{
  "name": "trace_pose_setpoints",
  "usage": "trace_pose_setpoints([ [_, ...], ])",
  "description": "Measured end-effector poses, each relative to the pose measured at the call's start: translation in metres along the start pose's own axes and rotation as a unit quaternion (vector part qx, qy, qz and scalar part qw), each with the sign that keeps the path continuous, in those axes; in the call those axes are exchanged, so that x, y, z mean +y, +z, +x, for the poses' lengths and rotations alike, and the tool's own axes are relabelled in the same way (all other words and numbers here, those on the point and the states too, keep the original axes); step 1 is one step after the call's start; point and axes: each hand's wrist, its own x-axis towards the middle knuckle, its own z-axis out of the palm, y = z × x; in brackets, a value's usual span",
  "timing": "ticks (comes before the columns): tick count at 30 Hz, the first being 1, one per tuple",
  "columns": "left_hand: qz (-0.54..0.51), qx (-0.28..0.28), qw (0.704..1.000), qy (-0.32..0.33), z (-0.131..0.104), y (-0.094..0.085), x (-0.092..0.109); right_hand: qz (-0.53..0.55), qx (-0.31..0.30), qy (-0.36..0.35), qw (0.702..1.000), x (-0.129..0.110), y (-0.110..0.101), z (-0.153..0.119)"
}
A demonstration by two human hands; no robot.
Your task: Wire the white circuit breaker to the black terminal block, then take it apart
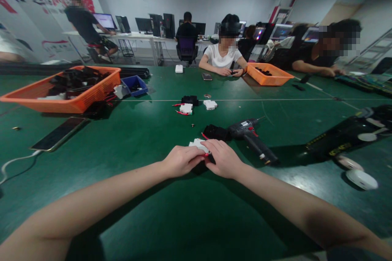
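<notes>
Holding one white module (197, 144) between them, the left hand (181, 160) and right hand (225, 158) meet low over the table (137, 212), fingers closed narrowly on it. A red bit (207, 154) shows at the fingertips; whether it is a wire cannot be told. Work on this piece is judged under way. Beyond lie a wired module (186, 109) with two red leads, apparently further along, and a bare module (210, 105) showing none, apparently still to do; completion of either cannot be confirmed.

Count: three modules around the middle; one drill (245, 128), lying flat; two black blocks, the far block (190, 100) behind the wired module and the near block (216, 132) beside the drill; two orange baskets, left basket (92, 100) and right basket (272, 78); one blue tray (134, 91). Left basket's contents overlap, uncountable.
</notes>
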Motion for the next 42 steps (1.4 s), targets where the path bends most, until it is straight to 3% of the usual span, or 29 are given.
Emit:
trace_pose_setpoints([
  [4, -0.008, 0.005, 1.000, -0.011, 0.000, -0.001, -0.002, 0.002, 0.000, 0.002, 1.000, 0.000, -0.001, 0.000],
  [12, 0.013, -0.008, 0.998, 0.069, -0.002, 0.001, -0.001, -0.015, -0.025, 0.001, 1.000, 0.000, -0.001, 0.000],
  [17, 0.017, -0.023, 0.994, 0.101, -0.001, -0.017, 0.002, -0.070, -0.028, 0.046, 0.996, 0.003, -0.004, 0.001],
  [21, 0.047, -0.039, 0.996, 0.072, -0.009, -0.042, -0.006, -0.112, -0.013, 0.082, 0.990, 0.004, -0.004, 0.002],
  [25, 0.069, -0.068, 0.995, 0.030, -0.036, -0.056, -0.021, -0.101, -0.014, 0.076, 0.992, 0.004, -0.004, 0.003],
  [30, 0.076, -0.042, 0.996, -0.032, -0.063, -0.054, -0.033, -0.037, -0.010, 0.066, 0.997, 0.005, -0.001, 0.003],
  [35, 0.095, -0.002, 0.995, -0.040, -0.059, -0.050, -0.036, -0.006, 0.017, 0.057, 0.998, 0.008, 0.004, 0.002],
  [42, 0.112, -0.008, 0.993, -0.021, -0.061, -0.048, -0.036, 0.022, -0.013, 0.039, 0.999, 0.013, 0.010, 0.000],
])
